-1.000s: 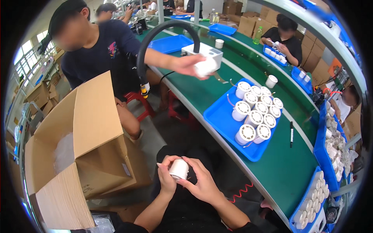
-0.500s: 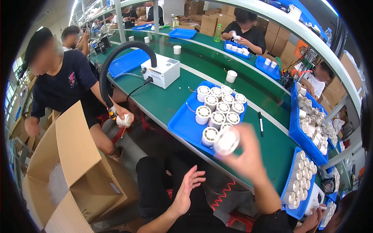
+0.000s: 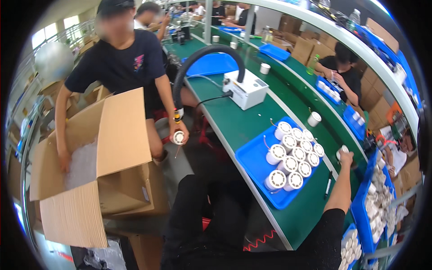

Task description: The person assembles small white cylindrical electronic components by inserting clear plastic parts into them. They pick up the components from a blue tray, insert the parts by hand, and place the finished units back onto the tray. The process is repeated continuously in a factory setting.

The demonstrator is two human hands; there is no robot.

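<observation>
1. Right hand (image 3: pixel 345 157) reaches across the green surface (image 3: pixel 252 123), fingers closed on a white cylinder (image 3: pixel 343 149) at its far edge.
2. Left hand: out of view; state cannot be told.
3. Blue tray (image 3: pixel 249 157) of 11 or so cylinders lies near the near edge.
4. Step: apparently placing the cylinder; releasing it upright comes next.

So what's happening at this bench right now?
The person's right hand is stretched out over the green bench, holding a white round part beyond the blue tray of similar white parts. Their left hand is not in view. Across the aisle, a co-worker in a dark shirt holds another white part in one hand and reaches into an open cardboard box with the other.
</observation>
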